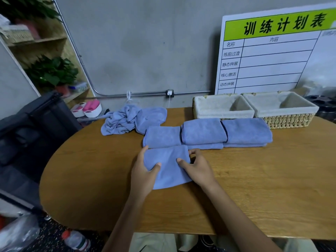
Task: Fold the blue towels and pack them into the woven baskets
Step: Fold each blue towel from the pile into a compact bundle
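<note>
Blue towel (168,166) part-folded, smooth, flat on table (254,179); left hand (143,171) and right hand (197,168) pinch its sides.

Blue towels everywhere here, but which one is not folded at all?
The crumpled towel at the table's far left edge; the others lie flat as folded rectangles.

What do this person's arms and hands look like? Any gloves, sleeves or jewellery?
Both arms are bare from the bottom edge of the picture up to the fingers: no sleeves show. The left hand and right hand wear no gloves, and no rings, watch or bracelet can be seen. Fingernails look short and unpainted.
</note>
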A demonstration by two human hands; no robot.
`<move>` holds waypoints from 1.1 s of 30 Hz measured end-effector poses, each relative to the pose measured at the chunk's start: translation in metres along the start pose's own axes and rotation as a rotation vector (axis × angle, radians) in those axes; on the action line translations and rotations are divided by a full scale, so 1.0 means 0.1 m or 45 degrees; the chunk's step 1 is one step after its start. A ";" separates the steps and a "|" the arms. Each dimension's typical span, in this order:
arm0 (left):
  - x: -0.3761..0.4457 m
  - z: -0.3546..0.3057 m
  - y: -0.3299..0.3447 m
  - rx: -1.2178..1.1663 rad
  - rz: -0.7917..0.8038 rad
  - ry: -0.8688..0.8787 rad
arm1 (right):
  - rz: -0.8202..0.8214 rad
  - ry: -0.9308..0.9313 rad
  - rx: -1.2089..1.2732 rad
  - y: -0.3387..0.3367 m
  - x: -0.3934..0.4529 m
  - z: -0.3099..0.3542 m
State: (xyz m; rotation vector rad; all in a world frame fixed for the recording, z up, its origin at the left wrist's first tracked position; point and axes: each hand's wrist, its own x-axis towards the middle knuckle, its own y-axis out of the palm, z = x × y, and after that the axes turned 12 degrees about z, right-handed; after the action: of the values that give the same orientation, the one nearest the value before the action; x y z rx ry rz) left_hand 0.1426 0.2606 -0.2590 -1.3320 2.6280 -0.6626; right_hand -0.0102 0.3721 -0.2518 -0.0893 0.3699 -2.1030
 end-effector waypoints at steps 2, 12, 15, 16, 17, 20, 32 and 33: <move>-0.01 -0.01 -0.04 -0.171 -0.026 0.066 | 0.097 -0.021 0.263 -0.01 -0.03 0.05; 0.86 -0.59 -0.58 -0.456 0.074 0.189 | -0.136 -0.288 0.430 -0.07 0.62 0.68; 1.44 -0.58 -0.65 -0.311 0.100 0.114 | -0.266 -0.405 0.132 -0.15 1.05 0.86; 1.58 -0.52 -0.61 -0.238 0.120 0.075 | -0.276 -0.405 -0.036 -0.16 1.19 0.86; 1.69 -0.43 -0.53 -0.141 0.159 0.045 | -0.249 -0.364 -0.298 -0.16 1.31 0.81; 1.84 -0.12 -0.25 0.267 0.352 0.010 | -0.211 -0.155 -1.252 -0.10 1.51 0.55; 1.76 0.22 -0.24 0.443 -0.169 0.196 | -0.273 -0.578 -1.412 0.06 1.58 0.17; 1.70 0.19 -0.26 0.467 -0.207 0.241 | -0.244 -0.567 -1.426 0.04 1.54 0.18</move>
State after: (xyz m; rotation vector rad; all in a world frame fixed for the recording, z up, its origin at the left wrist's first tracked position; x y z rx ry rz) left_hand 0.0648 0.1057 -0.2501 -1.4332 2.3826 -1.2800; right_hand -0.0855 0.2370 -0.2489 -1.2479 1.2399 -1.7339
